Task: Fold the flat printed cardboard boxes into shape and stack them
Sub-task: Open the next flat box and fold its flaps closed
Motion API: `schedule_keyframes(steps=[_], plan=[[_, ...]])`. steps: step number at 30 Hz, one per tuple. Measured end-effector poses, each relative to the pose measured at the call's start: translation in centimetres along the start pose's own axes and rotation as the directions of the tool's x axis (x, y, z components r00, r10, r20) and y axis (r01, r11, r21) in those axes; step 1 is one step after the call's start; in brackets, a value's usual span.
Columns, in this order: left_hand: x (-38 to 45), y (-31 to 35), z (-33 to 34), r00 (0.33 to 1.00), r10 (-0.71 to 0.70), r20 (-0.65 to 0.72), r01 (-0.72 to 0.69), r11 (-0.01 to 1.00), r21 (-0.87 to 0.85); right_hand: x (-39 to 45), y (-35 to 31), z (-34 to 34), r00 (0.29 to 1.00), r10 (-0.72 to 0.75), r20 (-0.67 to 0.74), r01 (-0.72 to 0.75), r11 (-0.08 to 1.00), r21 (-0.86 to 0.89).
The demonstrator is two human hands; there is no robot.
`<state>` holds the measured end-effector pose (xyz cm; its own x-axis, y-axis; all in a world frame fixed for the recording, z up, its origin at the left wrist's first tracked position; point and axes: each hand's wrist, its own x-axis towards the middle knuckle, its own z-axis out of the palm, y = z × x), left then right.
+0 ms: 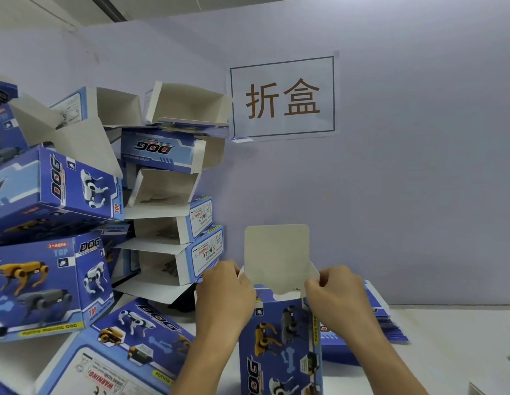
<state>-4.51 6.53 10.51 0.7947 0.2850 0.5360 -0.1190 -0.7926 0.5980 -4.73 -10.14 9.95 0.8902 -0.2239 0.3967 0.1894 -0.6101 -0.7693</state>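
The left hand (224,292) and right hand (338,292) each pinch a side flap of the upright box (279,343) on the table (447,337), apparently to tuck them before closing the raised lid (276,252).

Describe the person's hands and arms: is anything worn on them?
Both the left hand and the right hand are bare: no gloves, rings or watch show. The forearms are bare too, with no sleeve in view down to the picture's lower edge.
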Motion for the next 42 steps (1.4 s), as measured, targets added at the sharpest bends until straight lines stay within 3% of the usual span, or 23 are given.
schedule_keyframes(steps=[3,6,8,12,21,26,30,32,35,37,40,42], plan=[[-0.1,0.0,0.2,1.0,-0.028,0.002,0.028,0.999,-0.033,0.1,0.0,0.1,1.0,0.01,0.015,-0.01,1.0,0.0],[0.2,-0.3,0.0,0.99,-0.034,0.138,0.028,0.998,0.05,-0.1,0.0,0.2,0.999,0.025,0.031,-0.023,0.997,-0.078],[0.2,-0.3,-0.3,0.975,-0.043,0.218,0.022,0.995,0.098,-0.4,-0.1,0.5,0.999,0.018,-0.027,-0.023,0.984,-0.178],[0.0,0.1,-0.6,0.975,-0.065,0.213,0.05,0.996,0.077,-1.0,-0.4,0.8,0.978,-0.056,-0.201,-0.02,0.934,-0.357],[0.2,-0.6,0.4,0.988,-0.1,0.121,0.097,0.995,0.029,-0.3,0.2,0.5,0.982,-0.032,-0.187,-0.01,0.975,-0.221],[1.3,-2.0,0.0,0.951,-0.194,0.242,0.246,0.947,-0.207,0.6,1.0,-0.9,0.993,0.117,-0.006,-0.117,0.992,0.051],[1.9,-3.0,-0.2,0.857,-0.268,0.44,0.461,0.779,-0.424,1.2,1.7,-2.0,0.945,0.238,0.222,-0.296,0.912,0.284],[1.9,-3.1,-0.3,0.817,-0.279,0.504,0.523,0.727,-0.445,1.6,2.3,-2.4,0.917,0.26,0.304,-0.36,0.868,0.343],[2.1,-3.5,-0.2,0.8,-0.28,0.531,0.51,0.783,-0.357,1.9,2.9,-2.5,0.871,0.296,0.391,-0.447,0.807,0.385],[2.1,-3.6,0.1,0.788,-0.261,0.558,0.523,0.762,-0.382,2.0,3.1,-2.4,0.847,0.309,0.432,-0.486,0.779,0.396],[1.9,-4.1,0.1,0.739,-0.244,0.628,0.607,0.644,-0.465,2.2,3.6,-2.3,0.82,0.316,0.478,-0.535,0.719,0.443],[1.7,-5.0,-0.2,0.659,-0.191,0.728,0.693,0.531,-0.488,2.1,4.2,-2.3,0.784,0.309,0.539,-0.587,0.653,0.479]])
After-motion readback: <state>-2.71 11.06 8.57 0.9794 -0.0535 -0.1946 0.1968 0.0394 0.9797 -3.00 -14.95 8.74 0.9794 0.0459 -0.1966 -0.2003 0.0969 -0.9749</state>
